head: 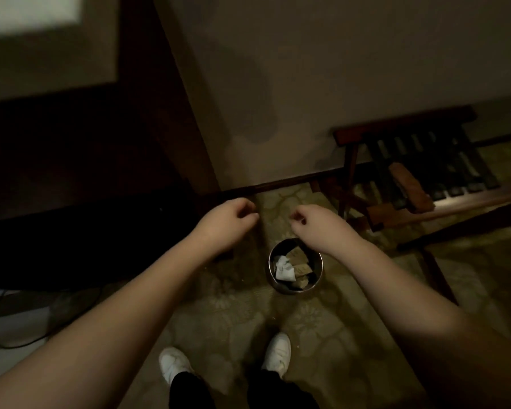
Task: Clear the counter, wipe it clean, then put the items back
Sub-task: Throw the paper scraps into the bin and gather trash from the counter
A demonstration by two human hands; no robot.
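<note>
Head view: we hold two hands above one round metal bin (319, 262).
Our left hand (224, 221) and right hand (317, 224) hang loosely curled, grasping nothing; the bin holds one white wad (283, 268) and several brown packets (300, 261); two white shoes (174, 363).

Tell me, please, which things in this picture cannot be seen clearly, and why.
- Head view: the left hand and right hand have curled fingers facing away, so anything small pinched in them is hidden.
- The bin: the right wrist covers its far rim; the brown pieces beside the white paper are too dim to identify.
- The counter is blurred and cut off at the left edge.
</note>
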